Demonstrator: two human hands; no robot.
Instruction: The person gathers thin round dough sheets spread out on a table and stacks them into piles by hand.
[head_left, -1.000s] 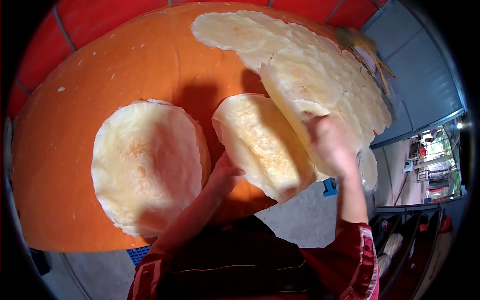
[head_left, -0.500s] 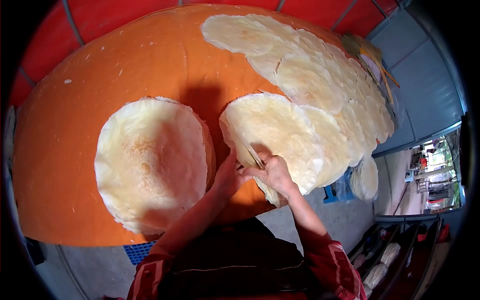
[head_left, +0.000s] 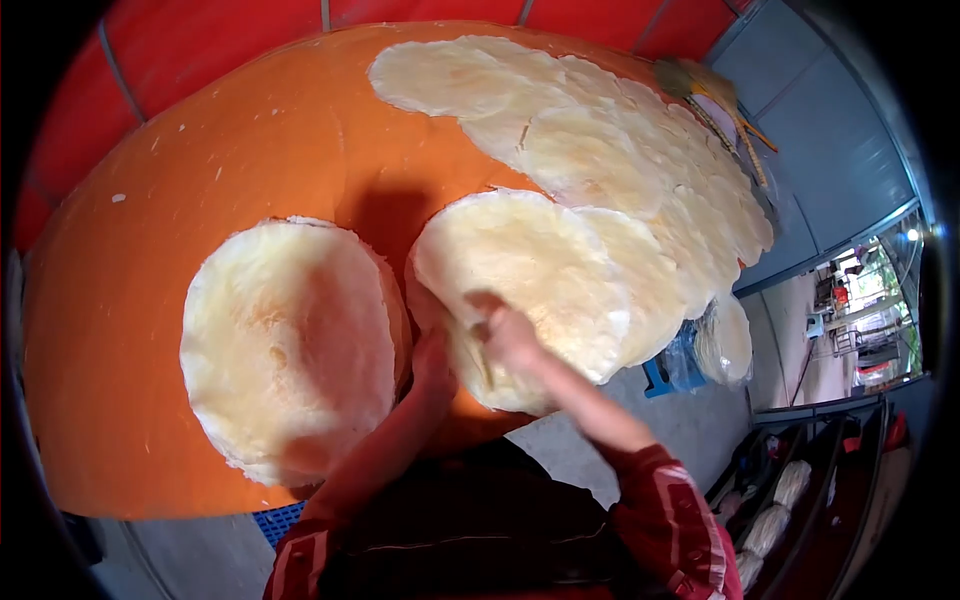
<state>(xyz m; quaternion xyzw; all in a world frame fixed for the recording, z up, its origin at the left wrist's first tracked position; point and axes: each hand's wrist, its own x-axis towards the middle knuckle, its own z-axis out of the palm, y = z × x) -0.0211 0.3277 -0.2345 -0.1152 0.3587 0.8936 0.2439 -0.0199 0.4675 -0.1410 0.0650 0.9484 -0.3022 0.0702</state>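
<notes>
On the orange surface (head_left: pixel 150 300), a stack of thin round pale sheets (head_left: pixel 290 350) lies at the left. Beside it, in the middle, is another round sheet (head_left: pixel 540 260) on top of others. My left hand (head_left: pixel 432 345) is at this sheet's left edge, its fingers partly hidden and blurred. Over the sheet's lower left part is my right hand (head_left: pixel 510 338), its fingers closed on a raised fold of the sheet near the edge.
Many overlapping pale sheets (head_left: pixel 660 170) cover the upper right of the surface. Beyond the right edge are a bagged bundle (head_left: pixel 722 340) and a blue stool (head_left: pixel 657 378). Red panels (head_left: pixel 230 50) stand behind, and a shelf with pale bundles (head_left: pixel 768 530) is at the lower right.
The sheet that was held up and folded over now lies mostly flat. My right hand came from the right to the sheet's left part, then moved slightly left. My left hand stayed near the left edge.
</notes>
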